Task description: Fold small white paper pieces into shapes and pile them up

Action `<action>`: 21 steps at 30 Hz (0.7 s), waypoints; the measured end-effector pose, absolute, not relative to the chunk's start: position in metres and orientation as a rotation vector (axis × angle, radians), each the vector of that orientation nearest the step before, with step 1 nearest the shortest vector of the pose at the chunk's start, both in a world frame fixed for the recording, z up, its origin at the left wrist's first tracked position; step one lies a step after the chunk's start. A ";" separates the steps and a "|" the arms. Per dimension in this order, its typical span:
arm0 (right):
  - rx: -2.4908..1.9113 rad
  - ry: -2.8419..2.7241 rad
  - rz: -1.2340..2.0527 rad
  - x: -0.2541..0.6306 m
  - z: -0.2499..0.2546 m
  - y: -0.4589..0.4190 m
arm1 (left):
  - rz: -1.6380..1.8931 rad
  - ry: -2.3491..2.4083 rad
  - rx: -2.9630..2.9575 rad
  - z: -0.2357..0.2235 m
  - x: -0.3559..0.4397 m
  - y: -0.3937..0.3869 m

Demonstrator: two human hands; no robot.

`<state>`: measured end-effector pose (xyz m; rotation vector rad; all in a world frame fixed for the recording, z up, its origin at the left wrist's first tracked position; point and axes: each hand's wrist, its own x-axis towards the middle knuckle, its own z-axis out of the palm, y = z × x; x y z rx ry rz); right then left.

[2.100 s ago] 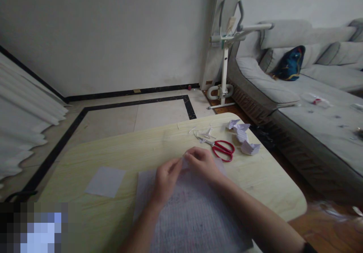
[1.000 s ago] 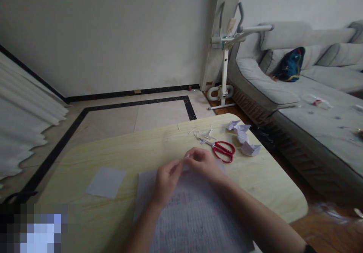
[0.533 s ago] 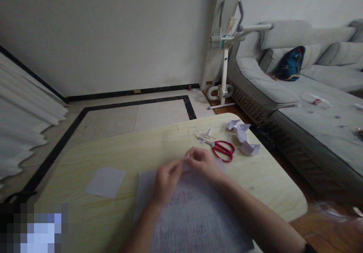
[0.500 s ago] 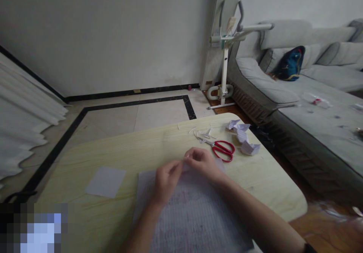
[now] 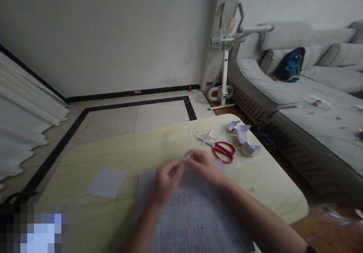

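My left hand [image 5: 165,182] and my right hand [image 5: 203,164] meet over the middle of a pale wooden table [image 5: 133,151]. Both pinch a small piece of white paper [image 5: 186,162] between their fingertips, and most of that piece is hidden by the fingers. Under my wrists lies a lined sheet of paper with writing [image 5: 193,215]. Red-handled scissors [image 5: 222,150] lie just right of my right hand.
A blank white square of paper [image 5: 106,182] lies to the left. Folded white paper pieces [image 5: 244,139] and thin paper scraps [image 5: 204,134] sit near the table's far right corner. A grey sofa [image 5: 297,94] and a white exercise machine [image 5: 227,56] stand beyond the table's right edge.
The fingers of both hands have shifted slightly on the small paper piece. Everything else on the table is where it was.
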<state>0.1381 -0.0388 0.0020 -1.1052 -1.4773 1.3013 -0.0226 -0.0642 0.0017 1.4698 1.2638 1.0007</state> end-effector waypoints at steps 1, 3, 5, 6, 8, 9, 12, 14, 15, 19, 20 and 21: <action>-1.109 -1.472 1.299 0.139 0.003 -0.039 | 1.000 1.264 1.467 0.001 -0.024 -0.064; -1.114 -1.465 1.295 0.139 0.003 -0.039 | 0.981 1.272 1.477 0.001 -0.025 -0.064; -1.108 -1.457 1.294 0.139 0.003 -0.038 | 0.965 1.294 1.503 0.002 -0.026 -0.065; -1.106 -1.453 1.296 0.139 0.002 -0.038 | 0.959 1.304 1.521 0.002 -0.026 -0.065; -1.099 -1.450 1.309 0.139 0.001 -0.038 | 0.955 1.307 1.548 0.003 -0.026 -0.065; -1.090 -1.451 1.320 0.138 0.001 -0.038 | 0.957 1.303 1.554 0.004 -0.026 -0.065; -1.062 -1.464 1.358 0.137 0.000 -0.038 | 0.960 1.291 1.563 0.003 -0.026 -0.066; -1.059 -1.483 1.367 0.137 -0.001 -0.039 | 0.961 1.291 1.568 0.002 -0.026 -0.066; -1.063 -1.499 1.364 0.137 -0.001 -0.039 | 0.961 1.288 1.566 0.002 -0.026 -0.065; -1.086 -1.541 1.324 0.138 0.000 -0.041 | 0.978 1.252 1.531 0.000 -0.025 -0.065; -1.089 -1.546 1.318 0.138 0.001 -0.042 | 0.991 1.245 1.528 0.000 -0.024 -0.065; -1.089 -1.550 1.316 0.138 0.002 -0.042 | 1.006 1.243 1.530 -0.001 -0.024 -0.065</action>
